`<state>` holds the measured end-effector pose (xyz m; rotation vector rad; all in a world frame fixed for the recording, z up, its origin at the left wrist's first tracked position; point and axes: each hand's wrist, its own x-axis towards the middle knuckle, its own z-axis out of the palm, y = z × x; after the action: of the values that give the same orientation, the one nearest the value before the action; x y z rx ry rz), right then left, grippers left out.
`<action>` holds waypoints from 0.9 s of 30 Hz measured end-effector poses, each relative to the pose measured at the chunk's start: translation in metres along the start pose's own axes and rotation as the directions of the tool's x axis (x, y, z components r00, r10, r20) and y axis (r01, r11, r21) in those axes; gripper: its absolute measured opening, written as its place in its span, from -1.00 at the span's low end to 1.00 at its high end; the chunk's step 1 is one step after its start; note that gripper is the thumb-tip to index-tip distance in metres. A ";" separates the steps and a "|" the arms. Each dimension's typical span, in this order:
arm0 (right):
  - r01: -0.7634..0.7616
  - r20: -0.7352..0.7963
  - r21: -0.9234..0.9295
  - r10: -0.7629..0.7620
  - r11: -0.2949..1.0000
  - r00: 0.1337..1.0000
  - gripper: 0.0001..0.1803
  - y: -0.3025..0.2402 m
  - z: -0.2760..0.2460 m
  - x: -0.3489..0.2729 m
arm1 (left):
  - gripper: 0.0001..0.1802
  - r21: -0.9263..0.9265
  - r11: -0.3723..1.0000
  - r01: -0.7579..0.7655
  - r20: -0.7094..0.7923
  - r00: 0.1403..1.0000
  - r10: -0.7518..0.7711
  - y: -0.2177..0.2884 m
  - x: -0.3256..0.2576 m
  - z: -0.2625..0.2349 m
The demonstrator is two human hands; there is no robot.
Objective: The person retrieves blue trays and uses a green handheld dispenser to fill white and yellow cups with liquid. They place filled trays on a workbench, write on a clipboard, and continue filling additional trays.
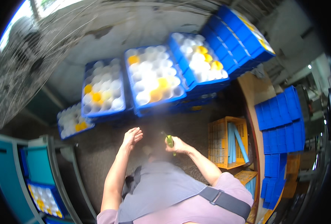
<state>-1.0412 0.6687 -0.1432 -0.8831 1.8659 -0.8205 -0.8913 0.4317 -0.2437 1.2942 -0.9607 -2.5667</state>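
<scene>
Right hand on green-handled tool, left hand released

Head feed, my reading. The right hand point(179, 145) is closed around a small green-handled tool point(169, 140) with a thin tip pointing away from the body; blur keeps me from naming its type. The left hand point(133, 137) is released, fingers loosely bent and together, level with the tool and apart from it. I place the tool just ahead of the wearer's grey cloth apron point(154, 190), above the dark floor point(98, 156).

Right of the hands I log an orange slatted plastic basket point(217, 143) holding light-blue tubes point(231, 142). Beyond the hands, along the wall, I count a row of 4 blue plastic crates point(161, 101) packed with white and yellow cylinders point(143, 98); a tall blue stack point(225, 41) adjoins at right.

Far left: 1 wire-caged fan point(31, 44) above a teal-doored cabinet point(3, 168). Far right: blue plastic bins point(279, 112) beside a wooden ledge point(253, 87).
</scene>
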 end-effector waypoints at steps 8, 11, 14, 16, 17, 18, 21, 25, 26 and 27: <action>-0.112 0.080 0.259 0.095 0.959 0.992 -0.65 0.145 -0.076 -0.048 | -0.38 -0.563 0.813 -0.148 -0.212 0.977 0.030 0.035 0.104 0.199; -0.202 0.088 0.156 0.190 0.967 0.978 -0.42 0.151 -0.087 -0.060 | -0.47 -0.671 0.729 -0.136 -0.265 0.962 -0.064 0.040 0.121 0.205; -0.119 -0.016 0.312 0.131 0.943 0.991 -0.58 0.144 -0.093 -0.062 | -0.51 -0.666 0.727 -0.166 -0.312 0.948 -0.069 0.045 0.115 0.186; -0.126 0.078 0.489 0.100 0.863 0.992 -0.61 0.141 -0.100 -0.060 | -0.50 -0.720 0.684 -0.117 -0.198 0.979 -0.040 0.047 0.097 0.158; -0.147 0.117 0.525 0.100 0.838 0.988 -0.61 0.141 -0.105 -0.058 | -0.49 -0.730 0.673 -0.116 -0.116 0.992 0.045 0.042 0.081 0.140; -0.174 0.157 0.559 0.102 0.811 0.982 -0.61 0.141 -0.109 -0.056 | -0.49 -0.700 0.700 -0.144 -0.085 0.989 0.119 0.032 0.062 0.121; -0.096 0.137 0.598 0.016 0.796 0.990 -0.54 0.138 -0.124 -0.046 | -0.50 -0.693 0.692 -0.205 -0.038 0.968 0.249 -0.003 -0.004 0.063; -0.118 0.157 0.699 0.010 0.705 0.988 -0.39 0.101 -0.132 -0.014 | -0.50 -0.548 0.744 -0.384 -0.357 0.911 0.208 -0.057 -0.122 -0.022; -0.087 0.186 0.670 -0.053 0.737 0.981 -0.38 0.084 -0.133 -0.002 | -0.50 -0.486 0.757 -0.437 -0.449 0.868 0.213 -0.070 -0.154 -0.041; -0.039 0.177 0.617 -0.090 0.786 0.980 -0.37 0.064 -0.125 0.010 | -0.50 -0.369 0.797 -0.479 -0.553 0.802 0.227 -0.083 -0.189 -0.058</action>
<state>-1.1733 0.7172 -0.1514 -0.5383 1.2736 -1.2215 -0.7140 0.5383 -0.1878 1.3276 -0.3621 -1.8641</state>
